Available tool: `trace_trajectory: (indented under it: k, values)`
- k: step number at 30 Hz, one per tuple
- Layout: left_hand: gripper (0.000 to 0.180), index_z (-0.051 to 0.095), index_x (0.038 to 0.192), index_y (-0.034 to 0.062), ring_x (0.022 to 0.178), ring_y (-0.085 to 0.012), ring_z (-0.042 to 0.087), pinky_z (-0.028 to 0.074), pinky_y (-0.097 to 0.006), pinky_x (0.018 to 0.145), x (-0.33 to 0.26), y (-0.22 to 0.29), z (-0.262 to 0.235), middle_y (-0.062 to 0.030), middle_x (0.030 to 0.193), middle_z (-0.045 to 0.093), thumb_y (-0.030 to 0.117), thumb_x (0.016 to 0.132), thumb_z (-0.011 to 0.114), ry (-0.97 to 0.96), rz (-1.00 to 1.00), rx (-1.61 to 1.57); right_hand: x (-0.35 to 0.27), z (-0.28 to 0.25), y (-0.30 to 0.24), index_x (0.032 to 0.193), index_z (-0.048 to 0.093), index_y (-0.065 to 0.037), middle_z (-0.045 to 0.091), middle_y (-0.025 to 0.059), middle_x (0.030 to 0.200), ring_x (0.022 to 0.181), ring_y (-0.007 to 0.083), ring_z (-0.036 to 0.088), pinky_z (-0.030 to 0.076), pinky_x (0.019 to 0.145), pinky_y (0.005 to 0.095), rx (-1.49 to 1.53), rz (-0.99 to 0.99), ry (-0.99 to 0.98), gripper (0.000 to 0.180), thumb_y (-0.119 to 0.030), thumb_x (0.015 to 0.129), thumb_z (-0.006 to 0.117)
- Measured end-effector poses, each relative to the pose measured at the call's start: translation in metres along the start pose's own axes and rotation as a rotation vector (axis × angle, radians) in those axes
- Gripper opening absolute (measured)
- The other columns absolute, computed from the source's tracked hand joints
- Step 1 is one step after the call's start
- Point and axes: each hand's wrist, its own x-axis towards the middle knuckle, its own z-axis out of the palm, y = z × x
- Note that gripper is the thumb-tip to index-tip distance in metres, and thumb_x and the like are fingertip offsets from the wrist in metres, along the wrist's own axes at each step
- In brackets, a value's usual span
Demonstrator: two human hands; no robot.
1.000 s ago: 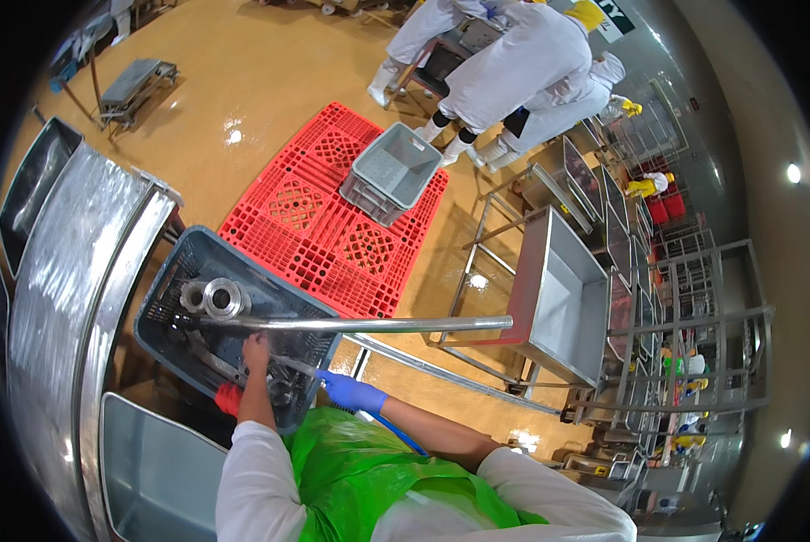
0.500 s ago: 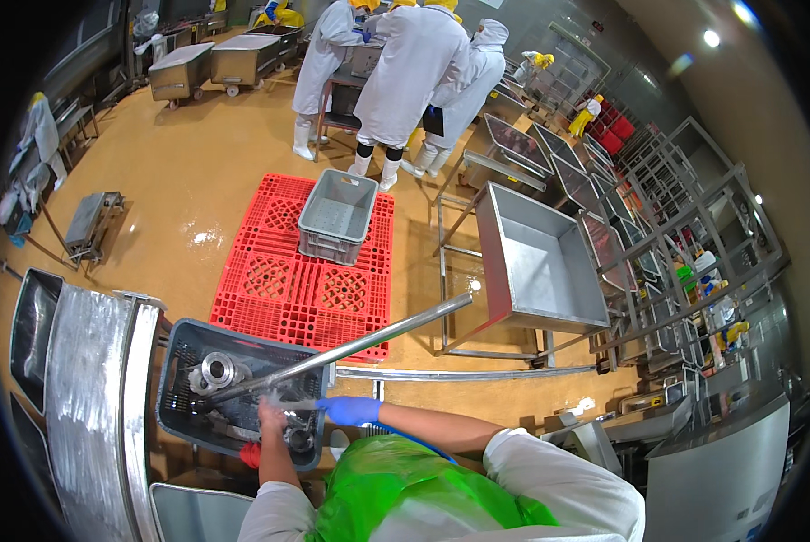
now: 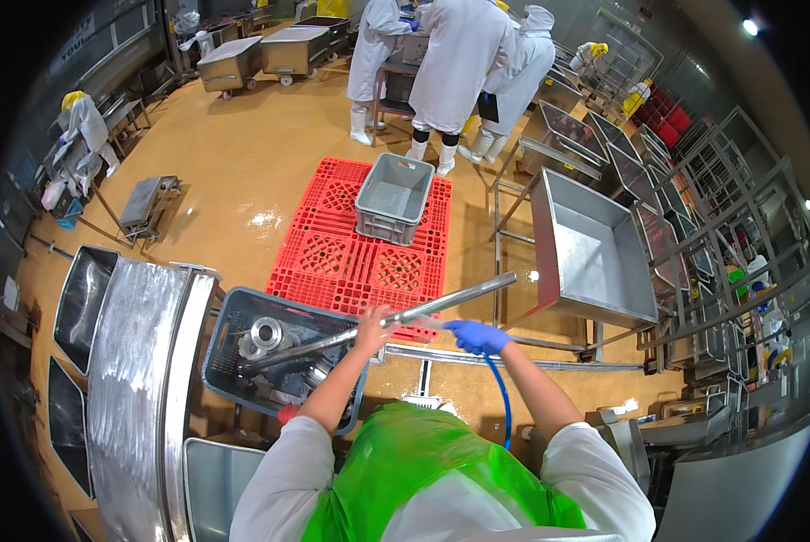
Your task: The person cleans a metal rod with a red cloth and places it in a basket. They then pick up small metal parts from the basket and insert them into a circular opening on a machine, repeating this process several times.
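A long metal pipe [image 3: 464, 294] slants up to the right out of a dark grey plastic crate [image 3: 214, 366], its lower end among steel machine parts. My bare left hand [image 3: 372, 331] is closed around the pipe just beyond the crate's right side. In a blue glove, my right hand [image 3: 479, 337] grips a blue hose [image 3: 504, 397] that trails down toward my body. A pale stream of water runs from the gloved hand to the pipe near my left hand. Inside the crate sits a ring-shaped steel fitting [image 3: 267, 334], with several other metal pieces about it.
A red plastic pallet [image 3: 319, 257] bears a grey crate [image 3: 385, 221] ahead. To the right stands a steel tub [image 3: 595, 248] on a frame. A steel-topped table [image 3: 139, 388] borders the left. Several people in white coats [image 3: 464, 63] stand farther back on the wet floor.
My left hand has moved from inside the crate up along the pipe. My right hand has moved right, away from the crate, with the hose. The view has shifted left.
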Motion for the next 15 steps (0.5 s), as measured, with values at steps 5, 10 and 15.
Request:
trace_trajectory:
  k: [5,10,15]
  values:
    - [0.076,0.043,0.136,0.0127,0.122,-0.0374,0.045,0.038,-0.051,0.101,0.037,0.059,0.034,-0.0172,0.130,0.047,0.051,0.076,0.069,-0.303,0.131,0.161,-0.049,-0.047,0.012,0.139,0.041,-0.018,0.038,-0.0063,0.066,0.047,0.0024,0.030,0.023,0.038,0.0185,0.168,0.008,0.088,0.045,-0.018,0.094,0.040]
    - [0.082,0.038,0.140,0.0137,0.124,-0.0366,0.044,0.036,-0.053,0.102,0.067,0.101,0.080,-0.0155,0.135,0.043,0.052,0.075,0.070,-0.457,0.081,0.213,-0.073,-0.095,0.047,0.130,0.047,-0.020,0.038,-0.0080,0.061,0.044,0.0028,0.032,0.023,0.036,0.0195,0.240,-0.061,0.098,0.036,-0.020,0.094,0.040]
    - [0.070,0.045,0.131,0.0101,0.115,-0.0330,0.053,0.043,-0.049,0.094,0.107,0.126,0.125,-0.0160,0.122,0.054,0.046,0.076,0.071,-0.478,0.072,0.182,-0.089,-0.130,0.062,0.129,0.048,-0.019,0.039,-0.0072,0.062,0.044,0.0030,0.032,0.022,0.036,0.0191,0.292,-0.031,0.105,0.036,-0.020,0.094,0.042]
